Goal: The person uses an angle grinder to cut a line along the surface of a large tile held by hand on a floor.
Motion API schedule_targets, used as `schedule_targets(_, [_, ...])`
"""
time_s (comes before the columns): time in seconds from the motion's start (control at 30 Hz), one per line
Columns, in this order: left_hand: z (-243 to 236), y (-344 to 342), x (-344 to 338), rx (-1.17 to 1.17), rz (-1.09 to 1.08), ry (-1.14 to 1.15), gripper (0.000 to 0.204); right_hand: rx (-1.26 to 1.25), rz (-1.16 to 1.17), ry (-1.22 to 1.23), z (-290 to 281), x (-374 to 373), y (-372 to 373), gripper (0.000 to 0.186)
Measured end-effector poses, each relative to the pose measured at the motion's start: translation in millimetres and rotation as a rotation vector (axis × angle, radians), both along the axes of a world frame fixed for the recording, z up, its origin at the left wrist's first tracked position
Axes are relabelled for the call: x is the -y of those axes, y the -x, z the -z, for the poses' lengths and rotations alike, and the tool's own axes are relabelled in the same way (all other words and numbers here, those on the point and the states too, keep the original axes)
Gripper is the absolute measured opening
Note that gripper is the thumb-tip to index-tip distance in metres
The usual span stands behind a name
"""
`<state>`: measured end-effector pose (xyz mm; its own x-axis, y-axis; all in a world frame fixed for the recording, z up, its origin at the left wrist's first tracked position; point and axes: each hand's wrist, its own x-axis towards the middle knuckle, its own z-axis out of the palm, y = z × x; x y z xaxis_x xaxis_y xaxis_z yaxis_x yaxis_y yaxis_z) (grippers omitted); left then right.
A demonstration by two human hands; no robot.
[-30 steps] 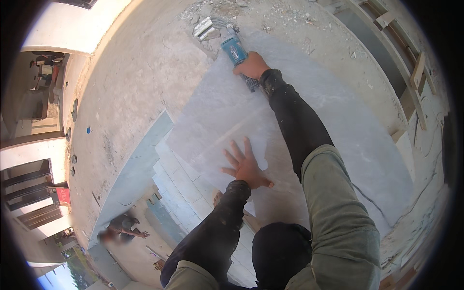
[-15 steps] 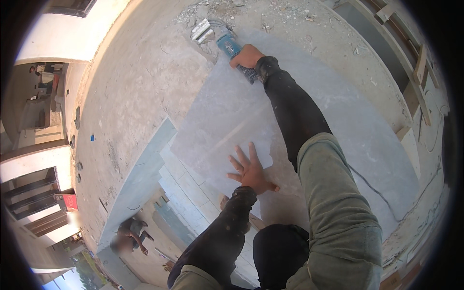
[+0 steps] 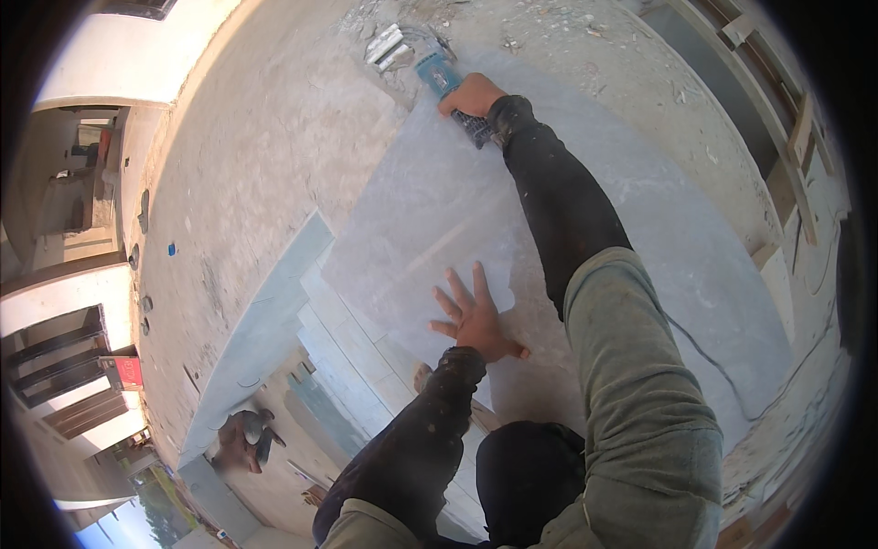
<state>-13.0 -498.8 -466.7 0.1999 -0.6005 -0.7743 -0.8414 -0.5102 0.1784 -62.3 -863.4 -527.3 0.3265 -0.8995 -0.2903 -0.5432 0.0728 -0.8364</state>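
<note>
From where I stand, the person's right grip point(image 3: 471, 96) is clenched around the body of a teal-and-black handheld power tool point(image 3: 437, 75), at the far edge of a large grey marbled slab point(image 3: 640, 229). The tool looks like a small stone cutter or grinder, though its working end is too hard to make out for me to be sure. The left grip point(image 3: 482, 329) holds nothing: it lies palm down on the nearer part of the slab, fingers fanned wide.

Just beyond the tool sit some silvery metal bars point(image 3: 389, 48) on the rough concrete floor point(image 3: 274, 137), and crumbled debris point(image 3: 594, 23) is scattered past the slab's far side. A dark cable point(image 3: 722, 375) curves over the slab to the right of the person's right arm. Pale floor tiles point(image 3: 357, 334) lie to the left of the slab's near end, and farther left a co-worker point(image 3: 247, 437) bends low near the floor. Over on the right stands a timber frame point(image 3: 800, 137).
</note>
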Motion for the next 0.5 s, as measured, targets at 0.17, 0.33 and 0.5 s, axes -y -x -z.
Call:
schedule_targets(0.17, [0.0, 1.8, 2.2, 0.017, 0.006, -0.012, 0.174, -0.053, 0.009, -0.002, 1.0, 3.0, -0.5, 0.067])
schedule_targets(0.33, [1.7, -1.8, 1.0, 0.015, 0.008, -0.021, 0.176, -0.041, -0.004, -0.027, -0.4, 2.4, -2.6, 0.067])
schedule_targets(0.5, [5.8, -2.6, 1.2, -0.007, 0.014, -0.027, 0.18, -0.048, -0.001, -0.042, -0.3, 4.1, 0.1, 0.066])
